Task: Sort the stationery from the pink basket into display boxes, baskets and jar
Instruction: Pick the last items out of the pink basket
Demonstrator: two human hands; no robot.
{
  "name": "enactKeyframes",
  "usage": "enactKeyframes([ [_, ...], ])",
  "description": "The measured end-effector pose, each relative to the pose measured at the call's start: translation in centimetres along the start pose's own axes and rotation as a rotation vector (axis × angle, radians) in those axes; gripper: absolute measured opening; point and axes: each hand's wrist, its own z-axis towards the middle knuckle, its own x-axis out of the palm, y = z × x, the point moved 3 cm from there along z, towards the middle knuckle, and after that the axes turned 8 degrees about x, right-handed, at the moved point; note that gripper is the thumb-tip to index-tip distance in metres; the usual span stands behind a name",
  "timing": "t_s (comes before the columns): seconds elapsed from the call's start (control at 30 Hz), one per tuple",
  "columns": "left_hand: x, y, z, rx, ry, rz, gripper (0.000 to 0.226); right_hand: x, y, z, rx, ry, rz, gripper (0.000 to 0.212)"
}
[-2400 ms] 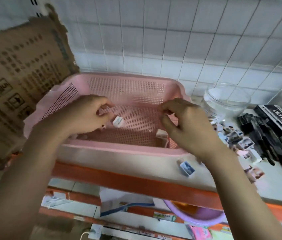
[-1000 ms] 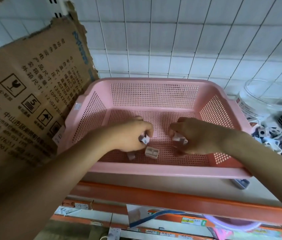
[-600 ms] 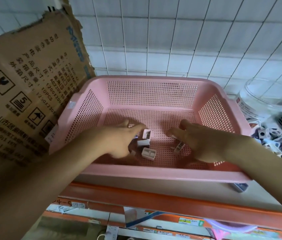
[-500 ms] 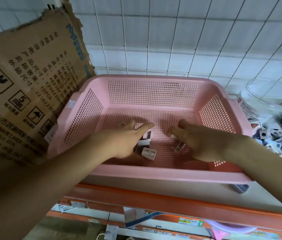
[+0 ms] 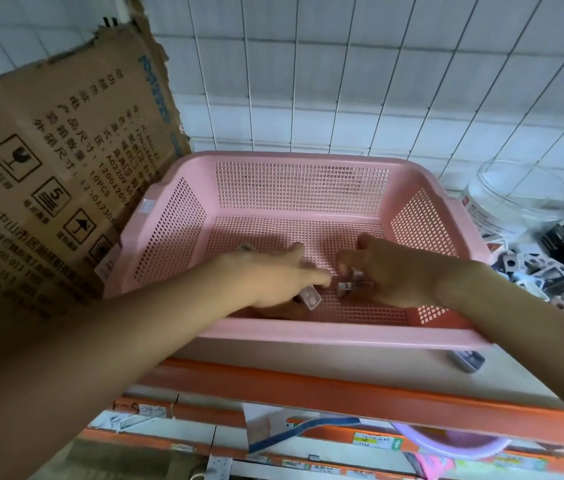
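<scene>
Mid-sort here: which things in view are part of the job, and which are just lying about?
Job: pink basket; small sharpeners in it; clear jar; sharpener pile; left hand; right hand.
Lying about: cardboard sheet; purple basin below.

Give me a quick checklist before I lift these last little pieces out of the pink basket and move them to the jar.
1. Both hands inside the basket: ok.
2. Right hand grip on small pieces: ok, fingers curled round them.
3. Left hand grip: not ok, fingers straight, reaching, holding nothing.
4. White piece by the left hand picked up: not ok, it lies on the basket floor.
5. Jar open and within view: ok, right of the basket.
6. Basket emptied: not ok, a labelled piece lies behind the left hand.
</scene>
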Motion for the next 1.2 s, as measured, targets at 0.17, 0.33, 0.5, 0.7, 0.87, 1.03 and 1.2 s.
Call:
enactKeyframes([
  [0.17, -0.3, -0.3, 0.2, 0.029, -0.029, -0.043, 0.026, -0.3, 0.0, 0.2, -0.003, -0.033, -0.054, 0.027],
  [0.33, -0.1, 1.5, 0.2, 0.16, -0.161, -0.087, 0.026, -0.8, -0.6, -0.4, -0.016, -0.116, 0.004, 0.021],
  [0.5, -1.2, 2.2, -1.1, 0.213, -0.301, -0.444, 0.023, -2.0, -1.0, -1.7, 0.017, -0.245, 0.09, 0.016],
  [0.7, -2.7, 2.3, -3.8, 0.228, -0.457, -0.792, 0.021, -3.1, 0.1, -3.5, -0.018, -0.445, 0.211, 0.014],
  [0.87, -3.1, 0.0, -4.5, 0.323, -0.652, -1.299, 0.021, -3.3, 0.0, -6.4, 0.007, -0.764, 0.434, 0.015],
  [1.03, -3.0, -3.8, -3.4, 0.348, -0.631, -1.366, 0.021, -2.3, -2.0, -8.4, 0.032, -0.843, 0.533, 0.014],
  [1.2, -4.1, -6.8, -0.7, 0.22, -0.773, -1.209, 0.023, -1.9, -7.2, -10.9, 0.015, -0.817, 0.558, 0.02],
])
